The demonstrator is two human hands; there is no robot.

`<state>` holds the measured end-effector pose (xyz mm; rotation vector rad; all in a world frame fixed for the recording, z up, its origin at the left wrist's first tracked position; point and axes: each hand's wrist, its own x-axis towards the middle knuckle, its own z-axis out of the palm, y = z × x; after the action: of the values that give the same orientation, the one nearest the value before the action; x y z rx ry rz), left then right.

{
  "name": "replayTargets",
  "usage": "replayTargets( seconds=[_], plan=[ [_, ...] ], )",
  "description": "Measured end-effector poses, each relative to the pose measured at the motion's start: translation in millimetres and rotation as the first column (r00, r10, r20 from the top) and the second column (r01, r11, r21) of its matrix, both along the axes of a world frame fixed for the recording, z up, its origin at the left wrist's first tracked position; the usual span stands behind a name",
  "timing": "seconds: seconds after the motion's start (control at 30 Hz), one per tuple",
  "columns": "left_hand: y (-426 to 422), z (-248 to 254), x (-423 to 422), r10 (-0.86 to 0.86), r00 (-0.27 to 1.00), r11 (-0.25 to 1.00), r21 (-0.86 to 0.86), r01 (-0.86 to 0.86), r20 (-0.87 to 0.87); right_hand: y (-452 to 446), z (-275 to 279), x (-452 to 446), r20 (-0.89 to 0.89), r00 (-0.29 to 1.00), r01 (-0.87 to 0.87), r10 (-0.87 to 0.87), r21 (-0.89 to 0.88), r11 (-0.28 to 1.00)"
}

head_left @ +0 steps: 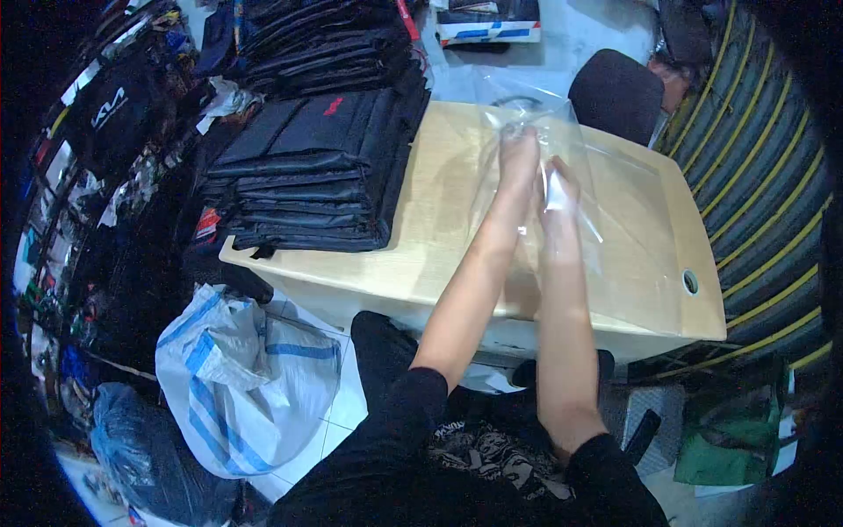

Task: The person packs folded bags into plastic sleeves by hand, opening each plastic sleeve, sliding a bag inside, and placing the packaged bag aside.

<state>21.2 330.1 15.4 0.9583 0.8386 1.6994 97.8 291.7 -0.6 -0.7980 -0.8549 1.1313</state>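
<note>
Both of my arms reach forward over the light wooden table [430,220]. A clear plastic bag [593,206] lies around and over my hands. My left hand [519,156] is at the bag's upper part, its fingers bunched on the film near a dark ring-like shape. Just to the right and a little nearer, my right hand [560,186] is behind or inside the shiny film; glare hides its fingers. A stack of black padded cases [303,176] with a small red mark on top sits left of my hands on the table.
More black cases [325,44] are piled behind. A dark chair back [616,92] stands beyond the table. White sacks with blue stripes [255,378] lie on the floor at left, a green bag [729,430] at lower right. Yellow-striped dark material [764,176] lines the right side.
</note>
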Motion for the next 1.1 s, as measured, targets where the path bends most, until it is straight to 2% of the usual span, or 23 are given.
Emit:
replayTargets(
  seconds=[0.07, 0.1, 0.17, 0.23, 0.3, 0.33, 0.37, 0.43, 0.47, 0.5, 0.53, 0.57, 0.6, 0.63, 0.67, 0.7, 0.73, 0.77, 0.83, 0.87, 0.93, 1.07, 1.1],
  plan=[
    [-16.4, 25.3, 10.2, 0.100, 0.995, 0.972, -0.216, -0.092, 0.026, -9.6, -20.3, 5.6, 0.232, 0.971, 0.045, -0.052, 0.035, 0.998],
    [-21.1, 34.0, 7.3, 0.038, 0.997, 0.973, -0.231, -0.022, 0.066, -40.2, -14.9, 17.9, 0.384, 0.910, -0.192, 0.157, 0.054, 0.980],
    [-12.7, 8.4, 16.2, 0.044, 0.978, 0.994, -0.109, -0.022, 0.203, -112.3, 5.8, 24.7, 0.533, 0.819, -0.287, 0.212, 0.061, 0.956],
    [-24.8, -19.8, 18.8, -0.011, 0.941, 0.999, -0.036, 0.025, 0.337, -147.1, 3.2, 35.0, 0.601, 0.776, -0.265, 0.191, 0.036, 0.964],
    [-83.6, -49.2, 29.7, -0.114, 0.845, 0.990, -0.013, 0.141, 0.523, -184.2, 39.7, 52.0, 0.815, 0.510, -0.292, 0.275, -0.137, 0.946],
    [-118.6, -52.8, 31.7, -0.203, 0.783, 0.971, 0.016, 0.240, 0.588, -201.6, 67.1, 51.7, 0.941, 0.329, -0.328, 0.084, 0.030, 0.944],
    [-166.4, -31.6, 24.1, -0.326, 0.827, 0.922, -0.037, 0.384, 0.457, -210.2, 78.5, 58.4, 0.941, 0.291, -0.461, 0.173, -0.020, 0.887],
    [-230.6, -11.5, 2.6, -0.479, 0.736, 0.840, 0.007, 0.542, 0.479, -217.3, 110.3, 62.3, 0.818, 0.144, -0.665, 0.557, -0.337, 0.666],
    [-249.6, 7.7, -16.2, -0.532, 0.775, 0.819, -0.026, 0.573, 0.341, -219.3, 122.3, 58.9, 0.731, 0.120, -0.766, 0.672, -0.363, 0.531],
    [-268.5, 20.0, -34.8, -0.575, 0.792, 0.798, -0.070, 0.598, 0.207, -220.0, 137.9, 49.9, 0.714, 0.133, -0.848, 0.687, -0.277, 0.452],
    [-279.6, 22.4, -55.0, -0.571, 0.821, 0.821, -0.024, 0.570, -0.032, -216.0, 150.6, 34.5, 0.693, 0.140, -0.913, 0.707, -0.185, 0.362],
    [-287.4, 23.1, -80.9, -0.623, 0.770, 0.780, -0.032, 0.625, -0.137, -208.4, 156.2, 15.0, 0.834, 0.225, -0.885, 0.503, -0.041, 0.464],
    [-299.6, 28.6, -95.2, -0.453, 0.859, 0.882, 0.021, 0.471, -0.239, -199.7, 162.8, -9.3, 0.916, 0.299, -0.841, 0.266, 0.121, 0.527],
    [-305.9, 40.7, -108.8, -0.450, 0.893, 0.886, -0.118, 0.448, 0.008, -181.7, 164.8, -43.8, 0.858, 0.468, -0.782, 0.214, 0.288, 0.553],
    [-307.4, 40.2, -124.3, -0.337, 0.941, 0.938, -0.077, 0.337, 0.012, -169.8, 176.9, -73.3, 0.851, 0.423, -0.782, 0.310, 0.170, 0.600],
    [-306.0, 36.9, -139.0, -0.198, 0.980, 0.979, -0.044, 0.198, 0.018, -135.4, 164.5, -109.4, 0.849, 0.519, -0.749, -0.101, 0.508, 0.426],
    [-304.2, 34.5, -150.6, -0.031, 0.999, 0.999, -0.037, 0.031, 0.021, -121.2, 163.5, -138.1, 0.898, 0.403, -0.760, -0.178, 0.437, 0.481],
    [-303.2, 32.3, -160.4, 0.088, 0.994, 0.996, -0.025, -0.086, 0.072, -106.2, 154.0, -171.0, 0.884, 0.381, -0.737, -0.271, 0.468, 0.488],
    [-302.3, 26.4, -177.2, 0.254, 0.954, 0.967, -0.023, -0.253, 0.158, -82.6, 129.5, -222.6, 0.882, 0.363, -0.747, -0.301, 0.468, 0.472],
    [-301.0, 21.9, -184.4, 0.302, 0.933, 0.953, -0.028, -0.303, 0.196, -84.4, 124.2, -235.1, 0.925, 0.254, -0.750, -0.284, 0.373, 0.545],
    [-301.3, 17.5, -194.5, 0.358, 0.904, 0.932, -0.038, -0.360, 0.235, -84.6, 114.2, -246.8, 0.902, 0.154, -0.746, -0.405, 0.374, 0.551],
    [-303.8, 11.4, -210.4, 0.402, 0.887, 0.915, -0.063, -0.398, 0.229, -83.2, 121.6, -248.3, 0.937, 0.017, -0.813, -0.348, 0.215, 0.541],
    [-303.5, 11.5, -213.5, 0.415, 0.880, 0.909, -0.072, -0.410, 0.230, -80.1, 119.4, -246.7, 0.908, 0.040, -0.826, -0.417, 0.265, 0.497]
  ],
)
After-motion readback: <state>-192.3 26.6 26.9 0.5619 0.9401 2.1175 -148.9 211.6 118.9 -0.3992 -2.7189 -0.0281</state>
